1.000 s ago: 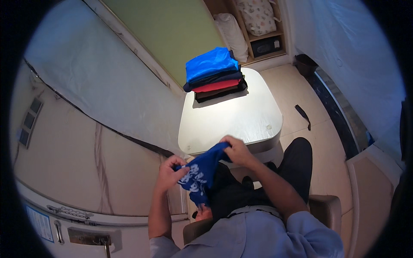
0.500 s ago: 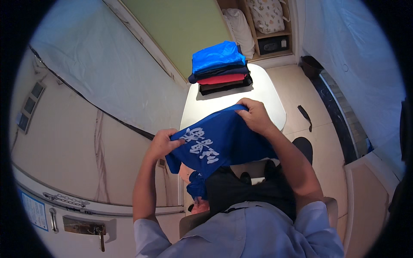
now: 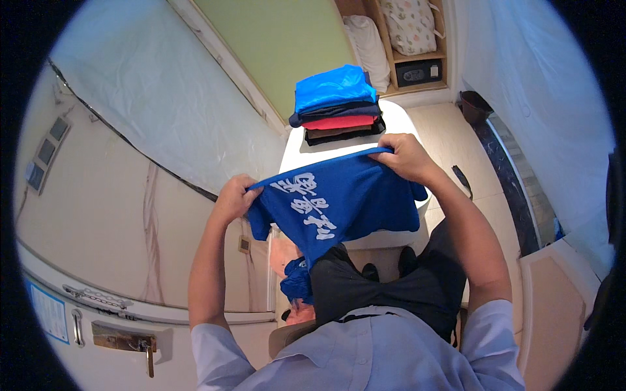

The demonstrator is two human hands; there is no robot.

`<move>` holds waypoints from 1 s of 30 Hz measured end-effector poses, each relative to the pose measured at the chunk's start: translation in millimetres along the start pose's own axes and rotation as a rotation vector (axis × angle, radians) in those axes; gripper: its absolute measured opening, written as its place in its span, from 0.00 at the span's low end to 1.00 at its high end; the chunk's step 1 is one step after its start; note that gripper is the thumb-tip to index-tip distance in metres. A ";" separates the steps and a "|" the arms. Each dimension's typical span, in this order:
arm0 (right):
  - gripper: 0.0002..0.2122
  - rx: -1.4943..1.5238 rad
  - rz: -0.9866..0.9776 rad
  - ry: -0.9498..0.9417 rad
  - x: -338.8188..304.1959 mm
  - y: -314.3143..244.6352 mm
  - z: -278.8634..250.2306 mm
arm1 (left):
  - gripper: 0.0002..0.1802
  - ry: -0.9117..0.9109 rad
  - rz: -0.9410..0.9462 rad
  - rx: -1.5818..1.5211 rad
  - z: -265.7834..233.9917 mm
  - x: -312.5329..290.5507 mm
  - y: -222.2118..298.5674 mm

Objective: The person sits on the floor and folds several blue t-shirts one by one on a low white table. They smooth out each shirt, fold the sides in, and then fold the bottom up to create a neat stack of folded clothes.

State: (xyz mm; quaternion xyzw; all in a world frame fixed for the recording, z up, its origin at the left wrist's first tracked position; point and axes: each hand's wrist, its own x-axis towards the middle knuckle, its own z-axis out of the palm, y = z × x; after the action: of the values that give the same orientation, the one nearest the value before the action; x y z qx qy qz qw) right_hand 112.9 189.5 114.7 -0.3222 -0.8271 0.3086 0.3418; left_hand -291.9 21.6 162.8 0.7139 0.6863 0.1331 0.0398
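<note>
A blue T-shirt (image 3: 373,203) with white lettering hangs in front of me, stretched between both hands over the near part of the white table (image 3: 401,124). My left hand (image 3: 235,197) is closed, pinching one upper corner. The other end of the top edge is gripped by my right hand (image 3: 409,158), thumb over the fabric. The cloth droops between them, its lower part reaching my lap. Beyond it stands a stack of folded clothes (image 3: 334,90), bright blue on top, with dark and red layers beneath.
Beside my left leg lies a crumpled blue cloth (image 3: 297,281) on something pink. A door with a metal handle (image 3: 149,358) is at the lower left. Past the table is an open cabinet (image 3: 391,49) with a safe (image 3: 418,72). On the right floor are a dark bin (image 3: 475,106) and a black strap (image 3: 462,181).
Both hands have moved apart and slightly away from me, the left one leftward and up, the right one rightward. The shirt's top edge is pulled straighter, and more lettering shows.
</note>
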 end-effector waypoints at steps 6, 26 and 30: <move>0.12 0.040 0.106 -0.096 0.9 -11.2 -22.2 | 0.13 0.144 -0.096 -0.447 5.6 8.9 -17.0; 0.08 -0.501 0.131 -0.394 -12.9 10.7 -54.2 | 0.25 0.091 0.131 -0.047 -17.3 8.4 12.6; 0.08 -0.423 0.227 -0.354 -14.8 3.2 -64.4 | 0.25 -0.025 -0.048 0.071 -19.5 5.1 0.6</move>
State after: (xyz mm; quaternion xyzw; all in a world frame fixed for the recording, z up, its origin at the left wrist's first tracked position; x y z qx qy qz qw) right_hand 171.4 199.1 144.1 -0.4180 -0.8784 0.2169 0.0809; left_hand -295.9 24.1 182.4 0.6996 0.7071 0.0987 0.0265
